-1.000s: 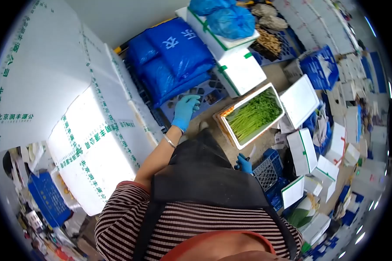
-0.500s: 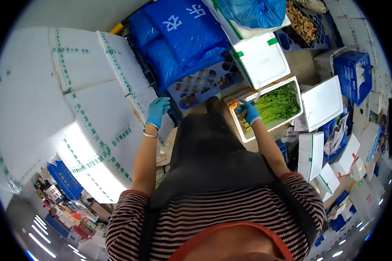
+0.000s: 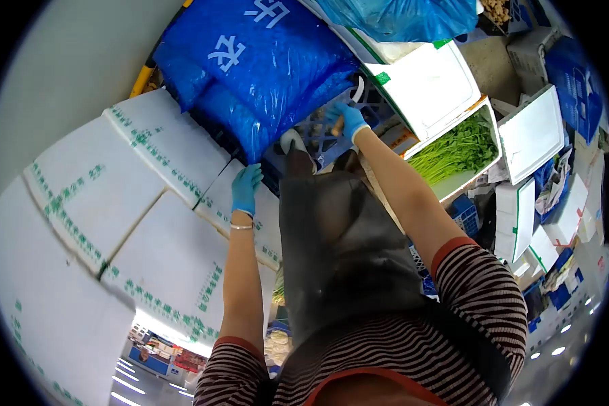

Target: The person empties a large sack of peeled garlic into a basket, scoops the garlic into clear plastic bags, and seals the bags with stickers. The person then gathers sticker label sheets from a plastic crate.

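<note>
My right hand, in a blue glove, is closed around the wooden handle of a curved knife. Its pale blade points up, over the blue plastic crate. My left hand, also gloved in blue, has its fingers stretched out at the lower corner of a large blue plastic bag; whether they touch it I cannot tell. White foam boxes lie just left of that hand. To the right of the knife hand, leafy green vegetables with long stems fill an uncovered foam box.
A closed white foam box stands beyond the greens, with a light blue bag above it. A loose white lid leans at the right, near a blue bin. My boots are close to the crate.
My right hand, with the knife, has moved left, from over the box of greens to above the crate. The view has turned, and my left hand is now at the blue bag's corner.
</note>
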A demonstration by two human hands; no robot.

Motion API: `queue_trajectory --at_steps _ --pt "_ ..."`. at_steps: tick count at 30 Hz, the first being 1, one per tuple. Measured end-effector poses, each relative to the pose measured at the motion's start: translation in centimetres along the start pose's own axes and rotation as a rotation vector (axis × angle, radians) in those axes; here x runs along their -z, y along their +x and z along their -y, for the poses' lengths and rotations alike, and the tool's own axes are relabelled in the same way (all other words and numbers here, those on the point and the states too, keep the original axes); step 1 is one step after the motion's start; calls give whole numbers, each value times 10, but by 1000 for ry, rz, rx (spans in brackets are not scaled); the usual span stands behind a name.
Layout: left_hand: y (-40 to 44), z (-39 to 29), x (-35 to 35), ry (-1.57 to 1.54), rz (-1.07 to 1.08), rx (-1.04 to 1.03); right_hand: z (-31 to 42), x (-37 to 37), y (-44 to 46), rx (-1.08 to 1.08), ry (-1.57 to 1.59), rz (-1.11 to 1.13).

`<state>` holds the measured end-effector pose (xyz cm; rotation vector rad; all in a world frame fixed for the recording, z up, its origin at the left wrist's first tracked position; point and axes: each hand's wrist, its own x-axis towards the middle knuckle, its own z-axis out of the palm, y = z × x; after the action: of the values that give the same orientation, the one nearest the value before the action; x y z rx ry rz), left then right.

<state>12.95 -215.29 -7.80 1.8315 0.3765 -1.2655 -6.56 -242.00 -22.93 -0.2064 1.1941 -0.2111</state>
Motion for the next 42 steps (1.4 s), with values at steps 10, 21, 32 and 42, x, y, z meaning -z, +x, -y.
queue_trajectory --at_steps 10,21,32,42 --pt "190 -13 -78 225 50 -215 -12 -73 131 201 -2071 -195" --pt "173 -15 -100 -177 25 -300 -55 -48 147 18 346 -117" --pt "56 -13 -65 -117 -20 -118 -133 0 41 -201 842 944" --pt "64 70 -81 1141 119 -689 -108 154 40 -166 395 -216"
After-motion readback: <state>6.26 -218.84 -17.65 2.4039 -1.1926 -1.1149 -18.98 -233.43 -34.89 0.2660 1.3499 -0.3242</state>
